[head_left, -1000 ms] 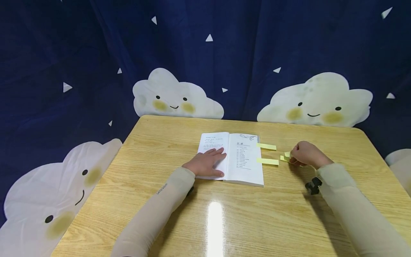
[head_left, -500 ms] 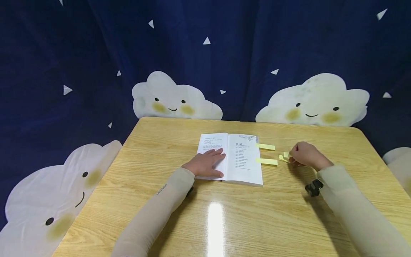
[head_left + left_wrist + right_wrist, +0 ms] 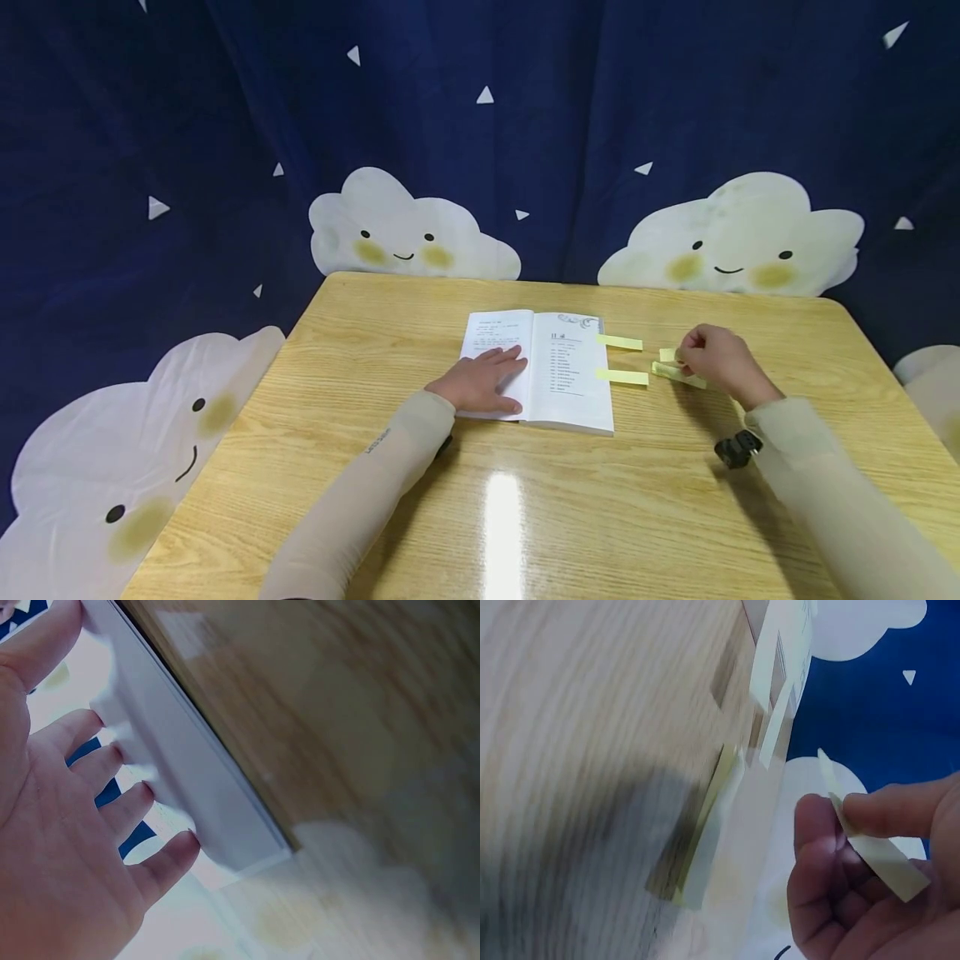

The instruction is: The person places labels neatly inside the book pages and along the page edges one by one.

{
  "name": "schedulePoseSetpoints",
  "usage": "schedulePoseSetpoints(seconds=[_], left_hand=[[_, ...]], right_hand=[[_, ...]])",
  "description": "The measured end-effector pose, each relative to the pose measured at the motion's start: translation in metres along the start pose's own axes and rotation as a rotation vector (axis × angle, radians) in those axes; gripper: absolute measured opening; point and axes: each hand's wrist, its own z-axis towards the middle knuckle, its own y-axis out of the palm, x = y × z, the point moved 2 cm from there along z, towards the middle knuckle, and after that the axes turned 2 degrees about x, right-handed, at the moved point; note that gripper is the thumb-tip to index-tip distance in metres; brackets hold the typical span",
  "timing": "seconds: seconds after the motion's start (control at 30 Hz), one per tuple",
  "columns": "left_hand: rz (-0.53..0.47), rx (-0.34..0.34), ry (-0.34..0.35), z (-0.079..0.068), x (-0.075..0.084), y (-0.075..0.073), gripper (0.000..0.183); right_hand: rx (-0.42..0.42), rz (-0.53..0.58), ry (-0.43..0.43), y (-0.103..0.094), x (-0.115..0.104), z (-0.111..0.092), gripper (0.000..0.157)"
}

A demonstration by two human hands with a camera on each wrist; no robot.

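An open book (image 3: 573, 408) lies on the wooden table, printed pages facing up. My left hand (image 3: 480, 385) rests on its left page with the fingers spread; the left wrist view shows the fingertips along the page (image 3: 180, 765). Two yellow sticky strips (image 3: 628, 378) jut out from the right page's outer edge. To the right of them, my right hand (image 3: 722, 362) pinches a single yellow sticky note (image 3: 889, 864) between thumb and forefinger, raised over the table. Just below it lies a small yellow sticky note pad (image 3: 709, 832), its top sheet lifting a little.
The wooden table (image 3: 420, 500) has rounded back corners and a bright light reflection in front of the book. Behind it hangs a dark blue curtain (image 3: 555, 125) with smiling clouds and white triangles. A black wrist camera (image 3: 738, 449) hangs under the right sleeve.
The right hand has lifted slightly, and one sticky note has come away from the pad, which now lies on the table. The left hand stays in place on the book.
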Motion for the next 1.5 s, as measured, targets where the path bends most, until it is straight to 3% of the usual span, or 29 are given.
schedulePoseSetpoints(seconds=[0.37, 0.8, 1.5], left_hand=[[-0.014, 0.003, 0.007, 0.000, -0.001, 0.001, 0.082], [-0.011, 0.010, 0.003, 0.000, -0.001, 0.001, 0.082], [0.009, 0.014, 0.013, 0.001, -0.002, 0.003, 0.083]], right_hand=[[-0.010, 0.031, -0.123, 0.027, -0.019, -0.015, 0.032], [-0.070, 0.092, -0.169, 0.058, -0.037, -0.032, 0.010], [-0.158, 0.132, -0.232, 0.082, -0.040, -0.032, 0.004]])
